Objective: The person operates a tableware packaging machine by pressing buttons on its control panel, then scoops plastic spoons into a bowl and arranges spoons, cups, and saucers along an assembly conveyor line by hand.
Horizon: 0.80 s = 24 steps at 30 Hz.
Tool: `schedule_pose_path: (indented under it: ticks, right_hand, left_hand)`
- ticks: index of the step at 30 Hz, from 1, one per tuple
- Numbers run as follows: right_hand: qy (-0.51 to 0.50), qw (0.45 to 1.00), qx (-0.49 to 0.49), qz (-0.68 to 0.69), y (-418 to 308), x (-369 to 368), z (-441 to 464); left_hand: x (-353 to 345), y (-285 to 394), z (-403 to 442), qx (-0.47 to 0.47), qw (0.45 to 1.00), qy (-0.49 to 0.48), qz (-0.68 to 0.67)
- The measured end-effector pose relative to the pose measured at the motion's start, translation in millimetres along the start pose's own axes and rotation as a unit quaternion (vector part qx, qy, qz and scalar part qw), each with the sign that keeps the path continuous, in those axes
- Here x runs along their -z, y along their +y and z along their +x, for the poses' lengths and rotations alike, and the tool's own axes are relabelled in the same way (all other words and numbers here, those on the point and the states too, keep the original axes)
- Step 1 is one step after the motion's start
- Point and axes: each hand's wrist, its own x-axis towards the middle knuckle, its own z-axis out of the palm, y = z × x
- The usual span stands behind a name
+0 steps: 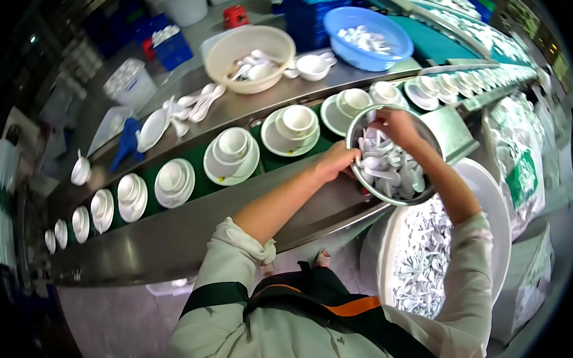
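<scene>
My left hand (336, 161) grips the left rim of a round metal bowl (434, 135) full of white spoons (389, 167). Inside the bowl's upper part is my right hand (392, 123), its fingers bent down over the spoons; whether they pinch one is hidden. The bowl is over the near edge of the steel counter (256, 210), partly above a large white tub (502, 232) heaped with white spoons. Just beyond the bowl, stacked white dishes (355, 102) stand in a row on a green conveyor belt (198, 159).
Behind the belt are a cream basin (250, 38) and a blue basin (369, 19), both holding spoons, and loose spoons (208, 102). A blue cloth (127, 143) lies farther left. Plastic bags (519, 160) stand at the right, with blue crates (313, 15) at the back.
</scene>
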Motion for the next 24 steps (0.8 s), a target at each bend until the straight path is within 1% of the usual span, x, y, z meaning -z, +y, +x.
schedule_pose_path:
  ticks: [1, 3, 5, 7, 9, 11, 13, 14, 15, 17, 18, 19, 20, 21, 22, 23, 24]
  right_hand:
    - [0.063, 0.997, 0.028, 0.023, -10, 5, 1]
    - [0.067, 0.977, -0.056, 0.195, -44, 24, 13]
    - [0.078, 0.955, -0.059, 0.281, -84, 33, 32]
    - [0.004, 0.959, -0.038, 0.281, -110, 8, 56]
    - [-0.087, 0.951, -0.065, 0.29, -149, -41, 78]
    - [-0.184, 0.935, -0.094, 0.288, -194, -99, 97]
    - [-0.298, 0.91, -0.115, 0.265, -239, -156, 116]
    - [-0.337, 0.896, -0.138, 0.253, -261, -181, 125]
    - [-0.374, 0.881, -0.161, 0.24, -278, -207, 131]
    - [-0.384, 0.859, -0.214, 0.263, -302, -247, 140]
    - [-0.404, 0.84, -0.194, 0.305, -301, -252, 139]
    - [-0.422, 0.79, -0.197, 0.399, -308, -250, 136]
    - [-0.425, 0.794, -0.179, 0.396, -314, -247, 134]
    - [-0.424, 0.799, -0.162, 0.394, -323, -233, 131]
    - [-0.383, 0.861, -0.079, 0.325, -333, -220, 127]
    - [-0.337, 0.908, 0.004, 0.249, -344, -204, 120]
    - [-0.27, 0.929, 0.099, 0.231, -353, -185, 107]
  left_hand:
    - [4, 5, -16, -0.028, 0.999, 0.023, 0.007]
    - [42, 3, -51, -0.045, 0.998, 0.022, 0.05]
    - [75, -1, -106, -0.057, 0.997, 0.058, 0.017]
    - [106, 4, -185, 0.038, 0.991, 0.106, 0.078]
    - [142, -23, -249, 0.042, 0.98, 0.183, 0.071]
    - [162, -34, -305, 0.06, 0.974, 0.211, 0.048]
    - [185, -37, -349, 0.157, 0.959, 0.232, 0.038]
    - [198, -45, -365, 0.13, 0.969, 0.208, 0.021]
    - [201, -45, -377, 0.129, 0.968, 0.214, 0.013]
    - [200, -34, -394, 0.107, 0.967, 0.231, 0.008]
    - [205, -43, -390, 0.096, 0.973, 0.21, 0.029]
    - [208, -46, -397, 0.096, 0.973, 0.208, 0.023]
    - [210, -47, -402, 0.017, 0.947, 0.286, 0.145]
    - [206, -39, -405, -0.065, 0.894, 0.356, 0.265]
    - [202, -23, -408, -0.068, 0.896, 0.352, 0.262]
    - [195, -2, -410, -0.114, 0.844, 0.345, 0.395]
    - [189, 9, -409, -0.159, 0.773, 0.33, 0.518]
